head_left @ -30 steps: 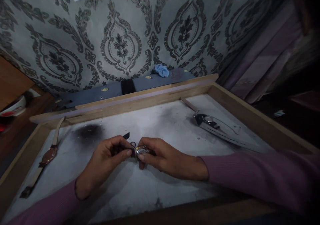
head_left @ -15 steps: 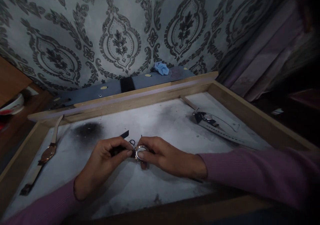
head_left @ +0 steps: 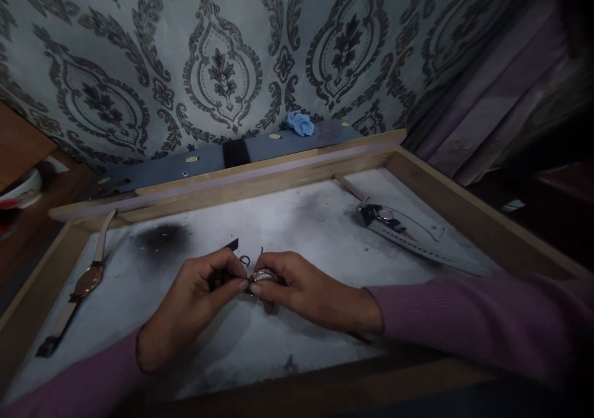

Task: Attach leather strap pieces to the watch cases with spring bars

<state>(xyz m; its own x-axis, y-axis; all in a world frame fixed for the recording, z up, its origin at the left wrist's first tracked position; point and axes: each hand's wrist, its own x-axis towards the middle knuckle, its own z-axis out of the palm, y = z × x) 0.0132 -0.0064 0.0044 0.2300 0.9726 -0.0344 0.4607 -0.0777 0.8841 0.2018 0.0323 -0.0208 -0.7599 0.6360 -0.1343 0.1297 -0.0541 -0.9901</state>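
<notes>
My right hand [head_left: 306,291] grips a round watch case [head_left: 265,275] with a shiny metal rim between thumb and fingers. At the left side of the case, my left hand [head_left: 192,303] is closed in a pinch on the dark watch strap, mostly hidden by its fingers. A flat dark strip [head_left: 232,244] sticks out behind that hand; whether it belongs to the strap I cannot tell. Just beyond the fingertips is a small black loop [head_left: 244,260]. Both thumbs nearly meet at the case's edge.
A wooden-rimmed tray [head_left: 260,179] surrounds the work. On the left lies a watch with a light strap [head_left: 89,280]; at the right, an iron-shaped holder [head_left: 408,232] with another watch on it. A blue cloth [head_left: 301,123] rests behind the rim, a bowl [head_left: 23,190] far left.
The watch case has tilted, so its face shows as a narrower oval. My right thumb has shifted up and left, closer to the left fingertips.
</notes>
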